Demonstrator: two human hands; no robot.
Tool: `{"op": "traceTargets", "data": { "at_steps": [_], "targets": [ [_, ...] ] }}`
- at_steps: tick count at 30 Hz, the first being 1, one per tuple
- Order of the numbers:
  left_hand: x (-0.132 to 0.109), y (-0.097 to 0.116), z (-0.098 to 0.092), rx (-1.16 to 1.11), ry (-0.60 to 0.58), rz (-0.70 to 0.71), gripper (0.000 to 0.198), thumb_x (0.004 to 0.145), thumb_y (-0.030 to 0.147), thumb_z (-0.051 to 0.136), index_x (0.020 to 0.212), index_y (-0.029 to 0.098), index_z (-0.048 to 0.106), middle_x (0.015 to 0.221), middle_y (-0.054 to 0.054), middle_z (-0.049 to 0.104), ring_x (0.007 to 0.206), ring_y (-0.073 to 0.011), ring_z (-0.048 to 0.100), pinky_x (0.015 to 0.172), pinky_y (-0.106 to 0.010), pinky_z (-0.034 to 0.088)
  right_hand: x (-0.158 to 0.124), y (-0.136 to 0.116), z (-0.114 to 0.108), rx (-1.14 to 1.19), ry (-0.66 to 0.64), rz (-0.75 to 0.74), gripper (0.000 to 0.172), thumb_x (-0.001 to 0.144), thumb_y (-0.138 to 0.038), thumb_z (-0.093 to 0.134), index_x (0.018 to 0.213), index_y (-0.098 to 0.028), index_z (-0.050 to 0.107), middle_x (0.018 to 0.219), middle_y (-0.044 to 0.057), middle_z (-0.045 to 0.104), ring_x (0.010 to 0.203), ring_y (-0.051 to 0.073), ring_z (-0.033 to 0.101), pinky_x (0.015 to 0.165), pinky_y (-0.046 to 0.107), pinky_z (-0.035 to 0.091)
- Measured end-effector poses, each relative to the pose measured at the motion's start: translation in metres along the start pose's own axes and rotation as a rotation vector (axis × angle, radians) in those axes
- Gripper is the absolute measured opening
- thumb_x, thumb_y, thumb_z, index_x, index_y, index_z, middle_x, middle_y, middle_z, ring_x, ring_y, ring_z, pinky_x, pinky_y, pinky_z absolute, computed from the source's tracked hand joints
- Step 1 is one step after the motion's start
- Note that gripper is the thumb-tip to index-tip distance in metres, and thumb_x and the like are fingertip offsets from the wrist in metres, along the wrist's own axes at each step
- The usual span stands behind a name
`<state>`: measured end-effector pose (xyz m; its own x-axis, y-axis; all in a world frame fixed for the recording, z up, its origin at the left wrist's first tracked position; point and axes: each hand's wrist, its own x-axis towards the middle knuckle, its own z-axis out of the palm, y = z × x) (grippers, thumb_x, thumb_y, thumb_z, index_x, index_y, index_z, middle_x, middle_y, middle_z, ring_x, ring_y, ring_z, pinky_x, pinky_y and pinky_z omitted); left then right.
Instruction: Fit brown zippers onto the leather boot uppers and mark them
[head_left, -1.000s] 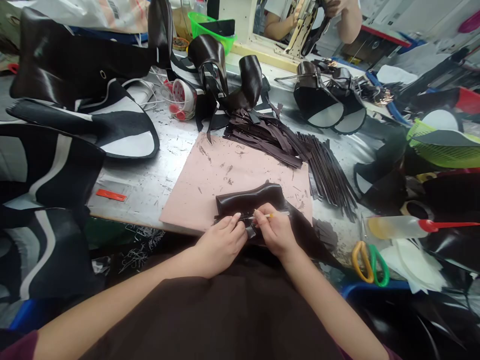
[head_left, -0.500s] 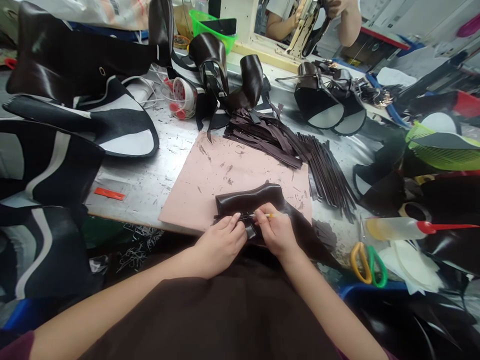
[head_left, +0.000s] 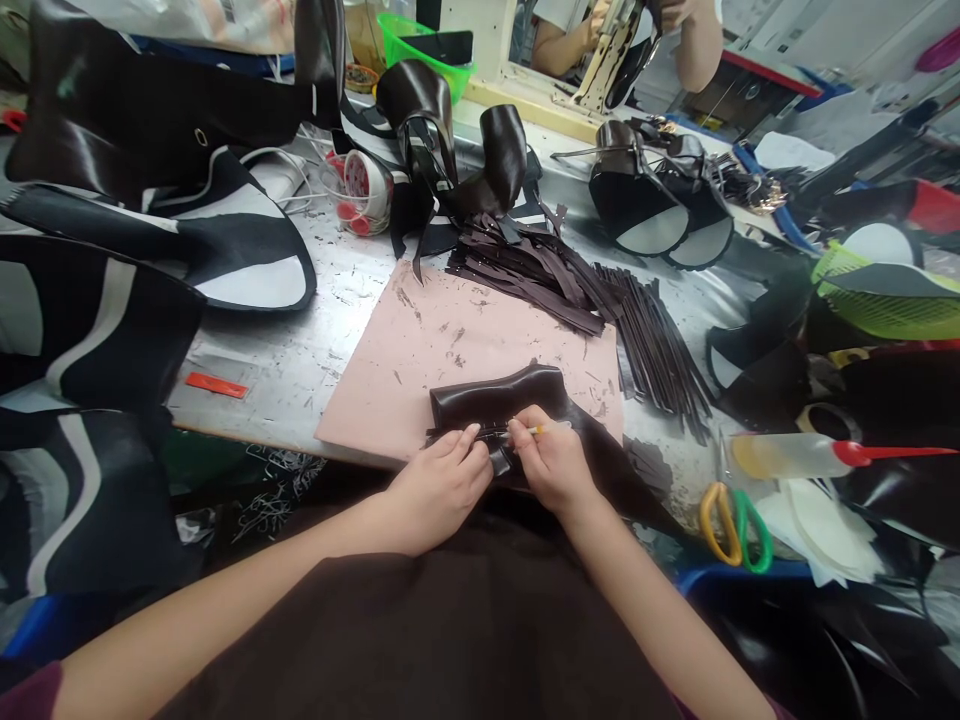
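Note:
A dark brown leather shoe upper (head_left: pixel 499 390) lies folded on a pink board (head_left: pixel 375 380), its tail running right and toward my lap. My left hand (head_left: pixel 450 475) is closed in a pinch on the near edge of this leather, beside a narrow dark strap. In my right hand (head_left: pixel 553 465), a thin pen-like tool (head_left: pixel 541 430) with a yellowish section is gripped between thumb and fingers. Its tip points left at the strap, close to my left fingertips. Whether the tip touches the leather I cannot tell.
Dark leather strips (head_left: pixel 540 275) lie beyond the board. To the right are scissors (head_left: pixel 735 525) and a glue bottle (head_left: pixel 795 457) with a red nozzle. Lined leather pieces (head_left: pixel 97 320) crowd the left. A co-worker's arm (head_left: pixel 562 50) shows behind a machine at the back.
The tool in my right hand has tilted slightly. Both hands stay at nearly the same spot on the leather, and the view has shifted a little.

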<state>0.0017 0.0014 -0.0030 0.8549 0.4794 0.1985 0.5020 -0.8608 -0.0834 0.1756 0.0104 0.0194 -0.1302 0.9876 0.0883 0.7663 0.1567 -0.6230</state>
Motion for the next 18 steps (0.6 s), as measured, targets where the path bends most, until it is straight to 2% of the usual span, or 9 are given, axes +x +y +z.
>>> {"op": "traceTargets", "data": {
  "at_steps": [3, 6, 8, 11, 13, 14, 16, 18],
  "targets": [
    [0.001, 0.0, 0.001, -0.014, -0.001, 0.0, 0.03, 0.083, 0.012, 0.036, 0.103, 0.004, 0.057, 0.105, -0.014, 0.06, 0.112, -0.0308, 0.048, 0.092, -0.039, 0.037, 0.002, 0.001, 0.003, 0.005, 0.0, 0.003, 0.026, 0.086, -0.033, 0.034, 0.068, -0.021, 0.048, 0.057, 0.0, 0.058, 0.051, 0.013, 0.054, 0.051, 0.022, 0.038],
    [0.002, 0.0, 0.001, -0.021, 0.022, -0.009, 0.029, 0.083, 0.012, 0.038, 0.103, 0.003, 0.057, 0.103, -0.014, 0.06, 0.111, -0.0302, 0.049, 0.092, -0.039, 0.037, -0.002, -0.008, -0.001, 0.033, 0.007, 0.003, 0.026, 0.086, -0.032, 0.035, 0.065, -0.021, 0.046, 0.053, -0.001, 0.054, 0.048, 0.013, 0.052, 0.049, 0.022, 0.038],
    [-0.001, -0.002, -0.003, -0.041, 0.065, -0.016, 0.028, 0.083, 0.014, 0.041, 0.104, 0.004, 0.056, 0.102, -0.013, 0.061, 0.11, -0.0287, 0.049, 0.093, -0.038, 0.036, -0.01, -0.02, -0.014, 0.076, 0.062, -0.012, 0.026, 0.086, -0.031, 0.034, 0.066, -0.022, 0.046, 0.054, -0.001, 0.053, 0.048, 0.013, 0.051, 0.05, 0.023, 0.038],
    [-0.01, -0.011, -0.013, -0.151, 0.179, -0.049, 0.026, 0.085, 0.027, 0.045, 0.102, 0.01, 0.057, 0.1, -0.009, 0.061, 0.107, -0.0242, 0.051, 0.091, -0.034, 0.038, -0.019, -0.028, -0.054, 0.057, 0.203, -0.038, 0.027, 0.088, -0.032, 0.032, 0.069, -0.022, 0.049, 0.062, 0.003, 0.057, 0.057, 0.015, 0.054, 0.054, 0.025, 0.04],
    [-0.016, -0.021, -0.019, -0.204, 0.265, -0.223, 0.023, 0.084, 0.032, 0.047, 0.092, 0.014, 0.057, 0.092, -0.007, 0.062, 0.096, -0.0213, 0.054, 0.083, -0.033, 0.041, -0.016, -0.014, -0.083, -0.109, 0.246, 0.037, 0.028, 0.087, -0.035, 0.033, 0.066, -0.023, 0.047, 0.057, 0.002, 0.055, 0.053, 0.016, 0.052, 0.051, 0.026, 0.037],
    [-0.018, -0.027, -0.02, -0.219, 0.28, -0.354, 0.021, 0.084, 0.033, 0.048, 0.088, 0.015, 0.057, 0.087, -0.007, 0.061, 0.089, -0.0204, 0.055, 0.078, -0.032, 0.043, -0.01, -0.002, -0.094, -0.216, 0.209, 0.113, 0.027, 0.086, -0.037, 0.037, 0.065, -0.024, 0.047, 0.051, 0.0, 0.052, 0.047, 0.016, 0.049, 0.047, 0.026, 0.034],
    [-0.019, -0.037, -0.02, -0.282, 0.232, -0.6, 0.022, 0.082, 0.038, 0.05, 0.084, 0.016, 0.055, 0.08, -0.005, 0.059, 0.079, -0.0192, 0.055, 0.07, -0.032, 0.044, 0.005, 0.03, -0.105, -0.369, 0.083, 0.226, 0.021, 0.08, -0.039, 0.048, 0.066, -0.024, 0.049, 0.047, -0.002, 0.05, 0.04, 0.015, 0.044, 0.042, 0.025, 0.029],
    [-0.014, -0.045, -0.017, -0.392, 0.127, -0.709, 0.024, 0.078, 0.041, 0.053, 0.082, 0.017, 0.054, 0.077, -0.003, 0.057, 0.075, -0.0188, 0.054, 0.066, -0.031, 0.045, 0.021, 0.058, -0.102, -0.431, -0.043, 0.283, 0.013, 0.074, -0.035, 0.057, 0.07, -0.022, 0.054, 0.047, -0.002, 0.051, 0.042, 0.015, 0.046, 0.042, 0.024, 0.03]
  ]
}}
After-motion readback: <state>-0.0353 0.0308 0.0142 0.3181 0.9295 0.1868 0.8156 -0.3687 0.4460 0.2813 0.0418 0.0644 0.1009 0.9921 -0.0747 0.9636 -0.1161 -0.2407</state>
